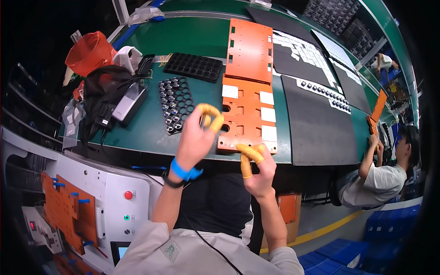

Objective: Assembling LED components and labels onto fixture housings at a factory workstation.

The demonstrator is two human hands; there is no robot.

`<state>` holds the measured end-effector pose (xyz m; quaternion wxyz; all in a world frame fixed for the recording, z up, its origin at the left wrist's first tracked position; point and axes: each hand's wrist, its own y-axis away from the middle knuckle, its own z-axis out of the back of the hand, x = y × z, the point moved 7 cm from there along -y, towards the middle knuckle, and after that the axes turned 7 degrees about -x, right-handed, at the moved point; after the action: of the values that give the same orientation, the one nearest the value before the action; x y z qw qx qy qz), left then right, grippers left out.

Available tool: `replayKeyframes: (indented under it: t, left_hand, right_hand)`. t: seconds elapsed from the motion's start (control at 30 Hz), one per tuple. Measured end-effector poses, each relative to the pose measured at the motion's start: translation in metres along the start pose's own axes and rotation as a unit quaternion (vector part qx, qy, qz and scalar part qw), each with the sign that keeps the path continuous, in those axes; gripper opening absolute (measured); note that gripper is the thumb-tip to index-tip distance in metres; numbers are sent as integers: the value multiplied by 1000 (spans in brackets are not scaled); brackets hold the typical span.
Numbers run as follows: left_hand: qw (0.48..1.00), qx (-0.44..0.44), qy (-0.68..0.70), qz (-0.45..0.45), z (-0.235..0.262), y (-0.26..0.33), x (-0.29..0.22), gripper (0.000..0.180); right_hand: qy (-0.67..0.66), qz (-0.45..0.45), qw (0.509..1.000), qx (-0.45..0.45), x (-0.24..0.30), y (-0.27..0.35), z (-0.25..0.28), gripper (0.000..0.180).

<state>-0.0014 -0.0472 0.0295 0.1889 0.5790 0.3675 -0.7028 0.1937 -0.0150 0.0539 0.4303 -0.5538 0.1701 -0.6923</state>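
My left hand [196,137], with yellow finger cots and a blue wrist strap, hovers beside the left edge of an orange fixture plate [240,120]. Its thumb and fingers curl together in a pinch; anything between them is too small to make out. At the plate's front edge my right hand [259,176], also in yellow cots, has its fingers bent and closed, and what they hold, if anything, is hidden. White square pieces [268,114] sit in the plate along its right side, another [230,91] at its far left. Left of my left hand lies a black tray [172,103] partly filled with round, shiny lens-like parts.
An orange cover plate [250,48] adjoins the fixture's far end. Black mats [316,123] carry white strips with black round parts [323,94]. Left stand an empty black tray [192,67], a grey device [129,101] and a red bag [91,52]. A co-worker [382,169] sits right.
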Motion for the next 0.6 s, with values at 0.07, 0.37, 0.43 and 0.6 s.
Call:
replayKeyframes:
  t: [0.07,0.37,0.43,0.6]
  left_hand:
    - [985,79,98,121,18,35,-1,36]
    - [794,104,548,241,64,83,39,72]
    - [817,86,529,213,73,85,43,69]
    - [824,48,523,212,97,88,46,62]
  right_hand:
    - [5,-11,1000,5,-1,-8,-11,33]
    - [59,29,991,113,-14,-84,-140,33]
    - [140,2,968,207,-31,-100,-179,37]
    - [271,19,913,304,-68,-128,-246,32]
